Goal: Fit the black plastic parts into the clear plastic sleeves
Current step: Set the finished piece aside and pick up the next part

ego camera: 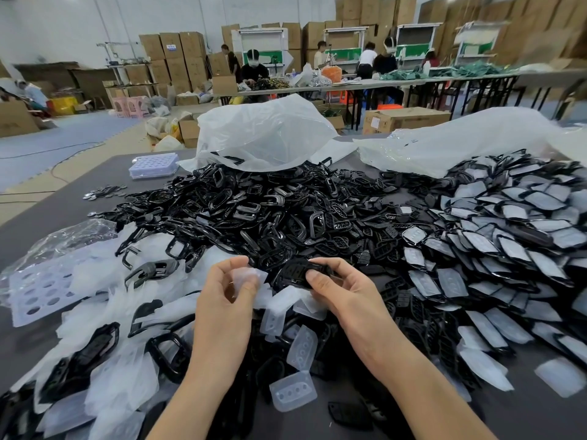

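Observation:
My left hand [227, 289] pinches a clear plastic sleeve [249, 276] between thumb and fingers, just above the table. My right hand [336, 285] grips a black plastic part [297, 271] right beside it, the two pieces almost touching. A big heap of loose black parts [254, 204] fills the middle of the table. Loose clear sleeves [293, 390] lie under and in front of my hands. Black parts fitted in sleeves [508, 236] are piled on the right.
The dark table [63, 204] also carries a clear perforated tray [35, 293] at the left, a lavender box [154, 165] and small metal discs [106, 192] at the back left, and large plastic bags [266, 131] behind the heap. People work at far tables among cardboard boxes.

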Demonstrator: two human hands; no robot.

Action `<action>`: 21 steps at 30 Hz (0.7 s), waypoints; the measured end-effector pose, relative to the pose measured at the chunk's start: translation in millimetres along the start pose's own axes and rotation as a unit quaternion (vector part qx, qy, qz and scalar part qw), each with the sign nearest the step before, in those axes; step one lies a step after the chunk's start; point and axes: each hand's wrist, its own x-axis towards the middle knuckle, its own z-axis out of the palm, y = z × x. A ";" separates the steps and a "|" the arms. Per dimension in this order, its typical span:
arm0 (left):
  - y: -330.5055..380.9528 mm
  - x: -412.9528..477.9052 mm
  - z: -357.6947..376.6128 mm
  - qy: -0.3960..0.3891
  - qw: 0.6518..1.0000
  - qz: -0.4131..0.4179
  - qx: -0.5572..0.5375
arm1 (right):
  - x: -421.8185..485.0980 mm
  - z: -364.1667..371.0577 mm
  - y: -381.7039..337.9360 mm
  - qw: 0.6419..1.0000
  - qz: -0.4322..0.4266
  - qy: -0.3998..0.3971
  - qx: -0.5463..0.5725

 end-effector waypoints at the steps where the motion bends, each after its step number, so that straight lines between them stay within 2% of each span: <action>1: 0.1 0.2 -0.4 0.000 1.000 -0.003 0.004 | 0.4 -0.4 0.0 1.000 -0.003 0.010 -0.001; 4: 1.5 0.8 -0.9 0.009 1.000 -0.014 0.008 | 0.4 -0.3 -1.3 1.000 -0.012 0.021 -0.008; 8: 2.9 1.5 -2.5 0.021 0.999 -0.022 -0.022 | -1.7 1.8 -3.5 1.000 -0.021 -0.006 0.016; 12: 5.4 -0.5 1.6 -0.026 0.998 -0.007 -0.053 | -4.6 6.6 -1.6 0.999 -0.030 -0.043 0.005; 16: 4.7 -2.9 7.2 -0.073 0.997 0.005 -0.033 | -6.5 9.9 -0.4 0.997 -0.033 -0.070 0.025; 21: 9.4 -4.6 6.0 -0.092 0.992 -0.017 -0.088 | -6.0 8.6 -6.3 0.995 -0.045 -0.055 0.071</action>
